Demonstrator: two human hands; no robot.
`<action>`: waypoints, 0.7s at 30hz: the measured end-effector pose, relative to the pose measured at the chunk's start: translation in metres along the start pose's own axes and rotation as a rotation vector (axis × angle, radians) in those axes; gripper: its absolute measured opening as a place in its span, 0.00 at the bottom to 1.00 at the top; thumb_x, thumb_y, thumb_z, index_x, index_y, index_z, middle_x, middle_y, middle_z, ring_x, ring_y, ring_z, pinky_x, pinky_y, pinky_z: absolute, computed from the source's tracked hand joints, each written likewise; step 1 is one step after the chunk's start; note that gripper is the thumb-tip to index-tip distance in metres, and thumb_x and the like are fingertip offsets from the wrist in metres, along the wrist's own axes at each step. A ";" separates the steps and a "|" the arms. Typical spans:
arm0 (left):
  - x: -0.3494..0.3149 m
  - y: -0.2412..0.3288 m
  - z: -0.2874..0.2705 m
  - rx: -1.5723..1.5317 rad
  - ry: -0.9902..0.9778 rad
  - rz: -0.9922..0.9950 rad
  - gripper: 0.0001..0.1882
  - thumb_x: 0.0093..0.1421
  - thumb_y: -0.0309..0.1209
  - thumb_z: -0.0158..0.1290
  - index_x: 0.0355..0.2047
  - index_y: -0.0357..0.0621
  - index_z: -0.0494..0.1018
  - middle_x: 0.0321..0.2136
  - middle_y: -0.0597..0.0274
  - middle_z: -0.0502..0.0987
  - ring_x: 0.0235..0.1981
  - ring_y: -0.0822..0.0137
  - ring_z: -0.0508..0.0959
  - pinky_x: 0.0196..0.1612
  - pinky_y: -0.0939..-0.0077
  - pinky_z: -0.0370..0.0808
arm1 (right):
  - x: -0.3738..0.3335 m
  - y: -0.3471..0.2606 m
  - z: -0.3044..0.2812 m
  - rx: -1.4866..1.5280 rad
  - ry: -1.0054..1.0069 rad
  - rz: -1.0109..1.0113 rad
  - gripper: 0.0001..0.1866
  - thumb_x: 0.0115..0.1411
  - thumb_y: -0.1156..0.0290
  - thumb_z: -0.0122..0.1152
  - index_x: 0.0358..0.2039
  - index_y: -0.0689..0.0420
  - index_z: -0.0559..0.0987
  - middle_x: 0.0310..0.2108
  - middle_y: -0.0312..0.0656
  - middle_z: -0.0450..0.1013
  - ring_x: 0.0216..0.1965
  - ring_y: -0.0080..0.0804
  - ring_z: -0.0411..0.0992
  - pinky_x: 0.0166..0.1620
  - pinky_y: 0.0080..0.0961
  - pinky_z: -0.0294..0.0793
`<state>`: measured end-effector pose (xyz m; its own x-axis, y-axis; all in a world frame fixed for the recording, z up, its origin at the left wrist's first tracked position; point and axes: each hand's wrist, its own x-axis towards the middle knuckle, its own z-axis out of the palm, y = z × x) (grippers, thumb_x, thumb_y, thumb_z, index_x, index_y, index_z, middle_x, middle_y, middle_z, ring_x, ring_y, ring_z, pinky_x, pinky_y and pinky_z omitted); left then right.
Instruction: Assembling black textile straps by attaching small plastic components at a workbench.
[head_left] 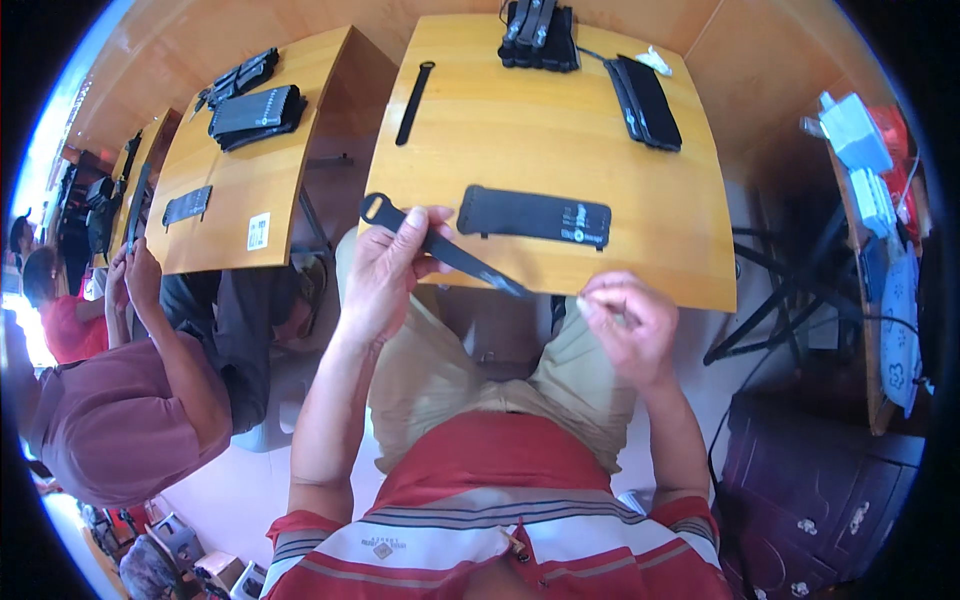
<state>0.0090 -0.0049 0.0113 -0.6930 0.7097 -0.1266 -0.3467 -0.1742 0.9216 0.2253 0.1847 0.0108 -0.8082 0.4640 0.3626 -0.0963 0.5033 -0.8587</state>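
My left hand [385, 275] is closed on a black strap [462, 260], gripping it between thumb and fingers. The strap's wide end with an oval slot sticks out past the hand to the upper left. Its narrow end slants down to the right, slightly blurred, over the table's near edge. A short gap separates that tip from my right hand [632, 322], whose thumb and fingertips are pinched together; anything between them is too small to make out. Just beyond the hands, a flat black panel [535, 215] with pale printing lies on the table.
On the wooden table [480, 120] are another black strap [415, 103], a stack of black pieces [538, 38], a folded black piece [645, 103] and a crumpled white scrap [655, 62]. At left a person [130, 410] sits at another table [270, 185]. A shelf [850, 250] stands right.
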 end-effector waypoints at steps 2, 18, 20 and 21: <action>-0.005 -0.002 0.005 -0.039 0.028 0.002 0.19 0.70 0.40 0.48 0.47 0.35 0.76 0.33 0.65 0.78 0.33 0.75 0.79 0.36 0.81 0.79 | -0.005 0.011 0.001 0.133 0.011 0.123 0.10 0.54 0.76 0.70 0.36 0.64 0.79 0.37 0.45 0.78 0.35 0.29 0.77 0.41 0.25 0.78; -0.035 -0.027 0.011 0.040 0.135 0.011 0.09 0.65 0.31 0.57 0.39 0.36 0.78 0.27 0.62 0.79 0.26 0.73 0.78 0.32 0.76 0.80 | -0.019 0.025 0.007 0.437 -0.278 0.442 0.15 0.66 0.64 0.61 0.41 0.66 0.80 0.24 0.36 0.74 0.24 0.18 0.72 0.29 0.18 0.73; -0.031 -0.032 0.007 0.119 0.139 0.026 0.07 0.61 0.29 0.61 0.36 0.37 0.80 0.25 0.64 0.80 0.25 0.75 0.79 0.31 0.80 0.79 | -0.016 0.033 0.004 0.392 -0.263 0.441 0.14 0.65 0.67 0.61 0.41 0.66 0.79 0.24 0.37 0.75 0.24 0.19 0.72 0.30 0.18 0.74; -0.029 -0.037 0.004 0.120 0.139 0.023 0.07 0.61 0.28 0.61 0.35 0.37 0.80 0.25 0.64 0.80 0.25 0.75 0.78 0.31 0.81 0.79 | -0.015 0.035 0.004 0.388 -0.209 0.438 0.13 0.65 0.68 0.61 0.41 0.66 0.79 0.24 0.37 0.75 0.25 0.19 0.73 0.30 0.19 0.74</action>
<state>0.0439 -0.0162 -0.0175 -0.7833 0.6040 -0.1471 -0.2580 -0.1006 0.9609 0.2318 0.1929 -0.0259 -0.9135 0.3949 -0.0979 0.0974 -0.0213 -0.9950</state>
